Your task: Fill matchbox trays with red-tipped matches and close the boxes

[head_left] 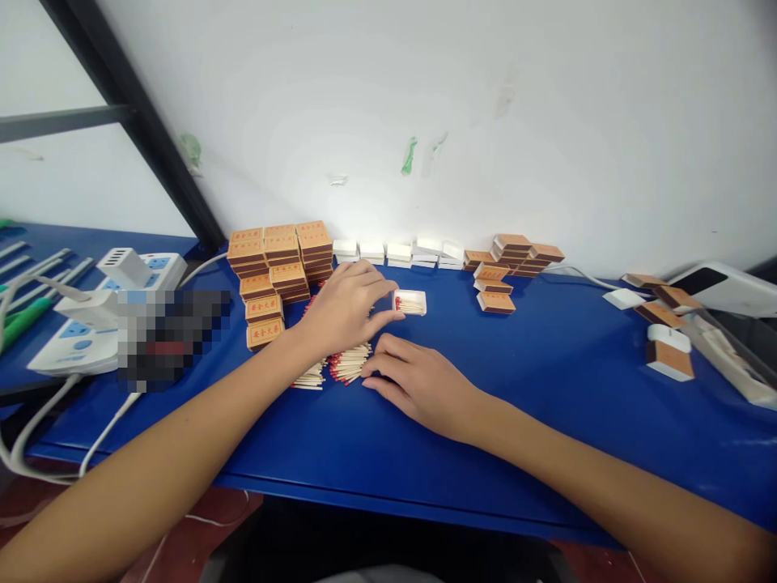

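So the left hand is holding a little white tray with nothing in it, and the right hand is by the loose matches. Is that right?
Not quite: the white tray isn't empty. The head view shows red-tipped matches in it. The left hand is holding it, and the right hand is by the loose matches.

On my remote screen I saw a white power strip (78,350) with a white charger (125,265) upon it. Just right of the strip lay a blurred dark object (182,340); behind it rose a slanted black post (151,129).
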Tool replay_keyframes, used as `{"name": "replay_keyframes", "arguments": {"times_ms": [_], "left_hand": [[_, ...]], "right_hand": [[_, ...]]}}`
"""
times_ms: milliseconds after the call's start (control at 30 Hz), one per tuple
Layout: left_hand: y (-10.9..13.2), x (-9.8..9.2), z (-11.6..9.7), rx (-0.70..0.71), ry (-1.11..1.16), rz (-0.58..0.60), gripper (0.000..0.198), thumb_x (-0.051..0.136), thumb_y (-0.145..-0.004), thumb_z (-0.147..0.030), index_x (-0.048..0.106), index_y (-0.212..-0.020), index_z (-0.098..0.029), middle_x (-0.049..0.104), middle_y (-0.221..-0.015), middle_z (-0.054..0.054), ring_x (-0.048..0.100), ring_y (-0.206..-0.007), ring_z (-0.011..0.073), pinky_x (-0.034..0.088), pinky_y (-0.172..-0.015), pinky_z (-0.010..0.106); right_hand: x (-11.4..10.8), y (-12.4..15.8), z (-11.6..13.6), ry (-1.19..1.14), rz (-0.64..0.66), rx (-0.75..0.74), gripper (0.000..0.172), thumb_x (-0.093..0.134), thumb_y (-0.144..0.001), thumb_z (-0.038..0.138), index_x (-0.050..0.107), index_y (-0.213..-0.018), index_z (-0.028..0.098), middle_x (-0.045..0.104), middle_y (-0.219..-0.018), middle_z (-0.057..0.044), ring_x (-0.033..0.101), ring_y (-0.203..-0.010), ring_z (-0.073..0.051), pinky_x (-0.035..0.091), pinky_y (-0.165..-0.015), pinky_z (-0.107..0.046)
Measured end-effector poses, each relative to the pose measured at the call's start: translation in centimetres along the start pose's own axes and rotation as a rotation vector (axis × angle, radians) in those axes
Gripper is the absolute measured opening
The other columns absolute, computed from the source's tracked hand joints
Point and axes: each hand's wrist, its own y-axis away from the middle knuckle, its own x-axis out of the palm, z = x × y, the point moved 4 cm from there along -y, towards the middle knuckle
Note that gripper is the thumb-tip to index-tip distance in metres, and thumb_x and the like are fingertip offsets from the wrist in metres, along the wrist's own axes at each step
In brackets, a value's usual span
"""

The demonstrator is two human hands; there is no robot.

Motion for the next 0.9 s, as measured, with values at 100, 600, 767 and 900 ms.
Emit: {"name": "replay_keyframes", "arguments": {"times_ms": [100, 600, 767, 900], "left_hand": [[0.0, 0.0, 0.0, 0.006, -0.008, -0.003, 0.032, 0.069, -0.097, -0.043, 0.071, -0.114, -0.016, 0.075, -0.1, 0.008, 0.062, -0.103, 0.0261, 0.043, -0.09, 0.04], [0.1, 0.0, 0.0, 0.021, -0.019, -0.005, 0.033, 0.067, -0.099, -0.044, 0.071, -0.115, -0.016, 0.074, -0.1, 0.008, 0.061, -0.103, 0.0256, 0.042, -0.088, 0.04], [0.1, 0.0, 0.1, 0.023, -0.029, 0.006, 0.031, 0.068, -0.098, -0.041, 0.071, -0.115, -0.015, 0.074, -0.1, 0.008, 0.061, -0.103, 0.0258, 0.043, -0.089, 0.04], [0.1, 0.0, 0.0, 0.02, -0.027, 0.031, 0.029, 0.07, -0.097, -0.037, 0.072, -0.116, -0.015, 0.074, -0.102, 0.009, 0.061, -0.105, 0.0265, 0.043, -0.09, 0.04]], "right_hand": [[-0.2, -0.1, 0.0, 0.013, -0.001, 0.012, 0.018, 0.054, -0.106, 0.027, 0.07, -0.108, 0.019, 0.064, -0.102, -0.006, 0.063, -0.088, -0.017, 0.053, -0.075, -0.03], [-0.1, -0.2, -0.1, 0.084, 0.089, 0.097, 0.016, 0.061, -0.103, 0.032, 0.065, -0.095, 0.019, 0.065, -0.1, -0.004, 0.064, -0.082, -0.016, 0.051, -0.071, -0.03], [-1.8, 0.5, -1.0, 0.135, 0.028, 0.063, 0.017, 0.056, -0.106, 0.031, 0.064, -0.097, 0.019, 0.063, -0.1, -0.005, 0.064, -0.082, -0.017, 0.049, -0.068, -0.029], [-4.8, 1.1, -4.0, 0.174, -0.163, 0.145, 0.016, 0.053, -0.106, 0.031, 0.063, -0.102, 0.02, 0.062, -0.1, -0.006, 0.06, -0.08, -0.018, 0.048, -0.072, -0.031]]}}
